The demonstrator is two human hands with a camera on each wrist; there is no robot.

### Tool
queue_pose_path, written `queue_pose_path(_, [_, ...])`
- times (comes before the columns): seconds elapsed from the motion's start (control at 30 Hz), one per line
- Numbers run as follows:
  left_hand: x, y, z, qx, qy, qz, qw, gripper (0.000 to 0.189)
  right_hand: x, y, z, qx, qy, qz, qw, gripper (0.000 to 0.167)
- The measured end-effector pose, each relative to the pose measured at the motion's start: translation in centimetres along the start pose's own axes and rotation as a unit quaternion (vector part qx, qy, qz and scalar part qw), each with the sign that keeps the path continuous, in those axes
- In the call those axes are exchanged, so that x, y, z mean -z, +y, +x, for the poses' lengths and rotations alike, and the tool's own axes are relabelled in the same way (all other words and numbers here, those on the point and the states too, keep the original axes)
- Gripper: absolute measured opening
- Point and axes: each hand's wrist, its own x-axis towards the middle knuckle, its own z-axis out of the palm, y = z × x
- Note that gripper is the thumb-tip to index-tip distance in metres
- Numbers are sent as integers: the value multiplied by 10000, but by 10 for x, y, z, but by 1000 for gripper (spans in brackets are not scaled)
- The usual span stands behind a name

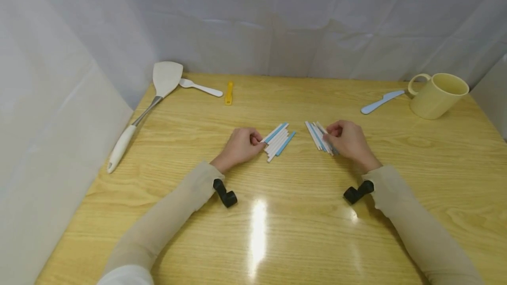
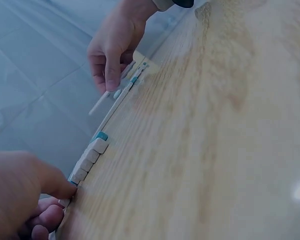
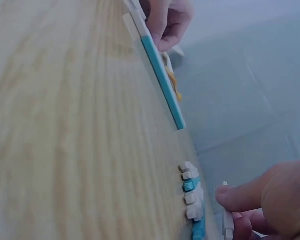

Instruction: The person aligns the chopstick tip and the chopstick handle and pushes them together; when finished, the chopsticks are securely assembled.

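Note:
Two groups of thin white and blue sticks with squarish ends lie on the table, fanned side by side. At the left group [image 1: 278, 140], my left hand [image 1: 242, 147] pinches the near end of a white stick at the outer edge between thumb and fingers. My right hand [image 1: 349, 140] is at the right side of the right group [image 1: 314, 135]. Between its thumb and fingers it pinches a white stick [image 3: 228, 225], which appears raised off the table in the left wrist view. The fingers partly cover the right group in the head view.
Back left on the wooden table [image 1: 301, 228] lie a white-handled spatula [image 1: 168, 78], a white fork [image 1: 202, 88] and a small yellow clip-like piece [image 1: 229, 93]. Back right are a pale blue knife [image 1: 382, 102] and an upright yellow mug [image 1: 435, 98]. White sheeting [image 1: 253, 21] borders the table.

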Motion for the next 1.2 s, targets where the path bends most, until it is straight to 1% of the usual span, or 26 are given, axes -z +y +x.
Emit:
queue_pose_path(0.07, [0, -1, 0, -22, -5, 13, 10000, 12, 2, 0, 0, 92, 100, 51, 9999, 27])
queue_pose_path(0.17, [0, -2, 0, -39, 86, 73, 9999, 9, 6, 0, 0, 166, 220, 139, 9995, 29])
queue_pose_path(0.3, [0, -3, -1, 19, 279, 104, 9996, 9, 10, -3, -2, 214, 419, 299, 9984, 29])
queue_pose_path(0.47, [0, -3, 0, 105, 548, -33, 9984, 10, 13, -5, -4, 369, 676, 414, 9962, 28])
queue_pose_path(0.67, [2, -3, 1, -199, 758, -418, 9960, 13, 19, -9, -5, 516, 830, 720, 9926, 26])
queue_pose_path(0.8, [-1, -6, 2, -426, 1059, -819, 9901, 13, 23, -10, -6, 520, 738, 1163, 9891, 22])
queue_pose_path(0.9, [-5, -6, 2, -751, 1203, -1149, 9832, 11, 24, -10, -6, 559, 681, 1680, 9818, 20])
queue_pose_path(0.97, [-8, -6, 2, -964, 1244, -1307, 9789, 10, 25, -10, -6, 647, 666, 2074, 9738, 19])
queue_pose_path(1.03, [-10, -4, 2, -1098, 1241, -1434, 9757, 10, 26, -9, -6, 803, 646, 2463, 9637, 14])
queue_pose_path(1.1, [-11, -3, 1, -1159, 1233, -1504, 9740, 10, 27, -9, -5, 924, 598, 2792, 9539, 9])
queue_pose_path(1.2, [-13, -2, 0, -1107, 1126, -1650, 9736, 10, 27, -9, -5, 1104, 521, 3166, 9407, 2])
